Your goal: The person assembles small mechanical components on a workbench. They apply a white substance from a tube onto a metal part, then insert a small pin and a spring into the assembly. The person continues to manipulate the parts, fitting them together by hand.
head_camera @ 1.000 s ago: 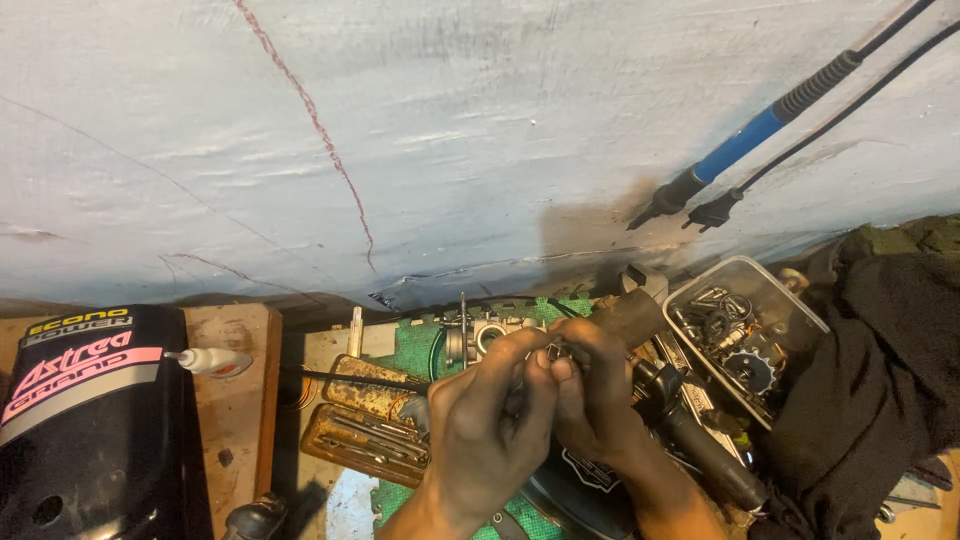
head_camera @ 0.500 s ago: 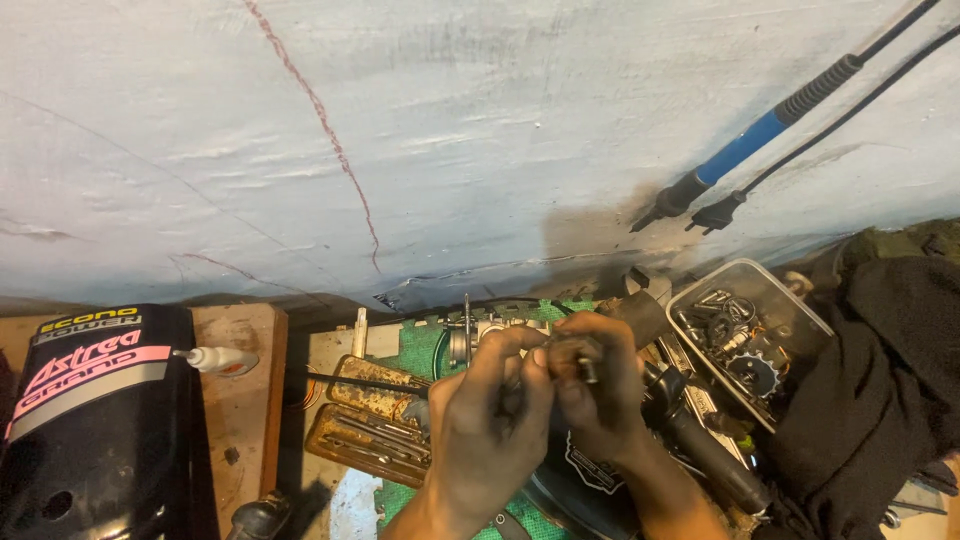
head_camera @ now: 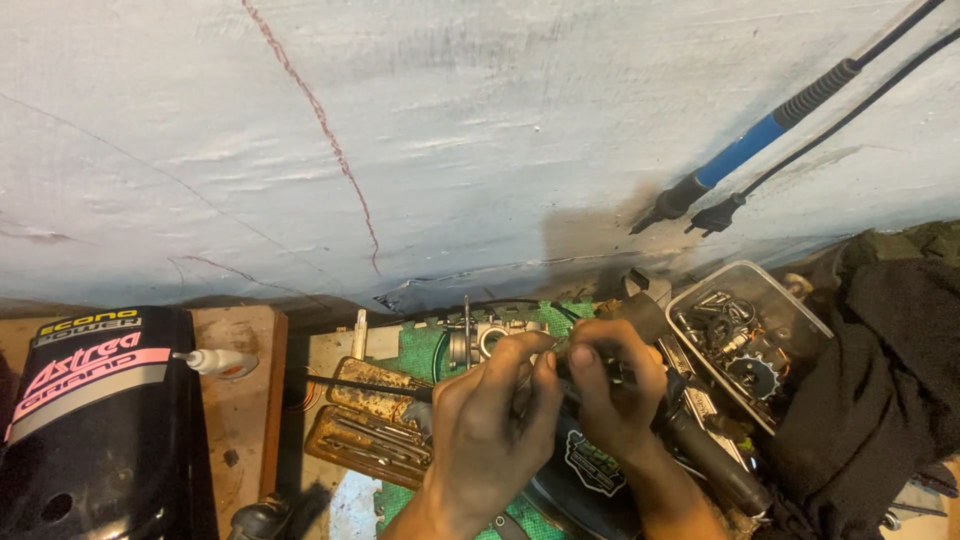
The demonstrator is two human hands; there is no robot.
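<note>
A small dark metal part (head_camera: 560,362) sits between the fingertips of both hands, held just in front of a grey metal carburettor-like piece (head_camera: 478,340) that rests on a green mat (head_camera: 425,350). The part is mostly hidden by the fingers, so its shape cannot be told. The left hand (head_camera: 490,415) has its fingers curled and drawn together, the thumb and forefinger pinching the part from the left. The right hand (head_camera: 612,395) is curled the same way, its fingertips pressed onto the part from the right, so that the two hands touch at the fingertips.

Left of the carburettor-like piece, a rusty open tool case (head_camera: 370,425) lies on the mat with a long dark rod (head_camera: 350,385) lying across it. Further left of it stands a wooden block (head_camera: 235,400), with a white-tipped plug lead (head_camera: 215,362) lying over the block, and beyond that a black motorcycle body panel with pink and yellow lettering (head_camera: 85,420).

Right of the carburettor-like piece, a clear plastic tub (head_camera: 770,295) holds gears, springs and small metal parts. A dark cloth (head_camera: 880,390) lies just beside the tub on its right. A black handle grip (head_camera: 710,465) lies under the right wrist.

Behind the carburettor-like piece rises a pale, cracked wall (head_camera: 450,150), with a blue-handled soldering iron (head_camera: 750,145) hanging against it, up and to the right.
</note>
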